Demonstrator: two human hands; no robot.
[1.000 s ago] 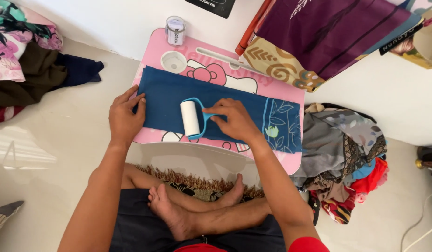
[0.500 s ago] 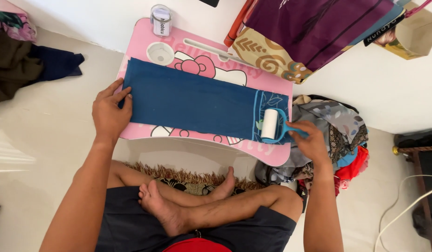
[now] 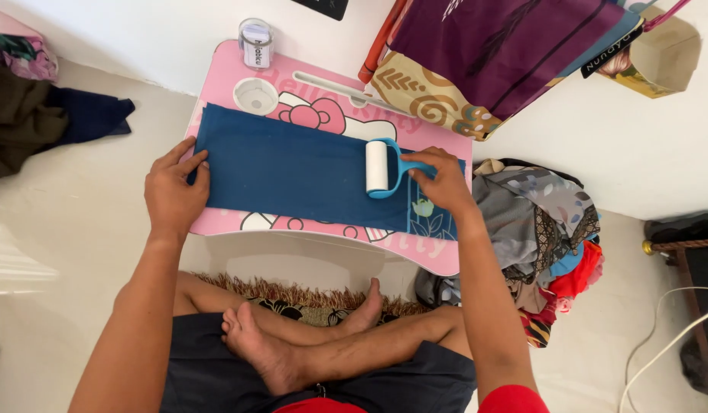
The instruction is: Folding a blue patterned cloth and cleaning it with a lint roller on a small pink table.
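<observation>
your right hand (image 3: pixel 444 180) has its fingers closed around the lint roller (image 3: pixel 378 167) handle; the blue cloth (image 3: pixel 293 172) runs lengthwise leftward toward your flat, open left hand (image 3: pixel 174 191).

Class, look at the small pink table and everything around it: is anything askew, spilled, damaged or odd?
Nothing on the pink table stands out. The blue cloth lies flat, the left hand pinning one end while the right hand holds the lint roller on it. Only the heap of clothes beside the table looks untidy.
</observation>
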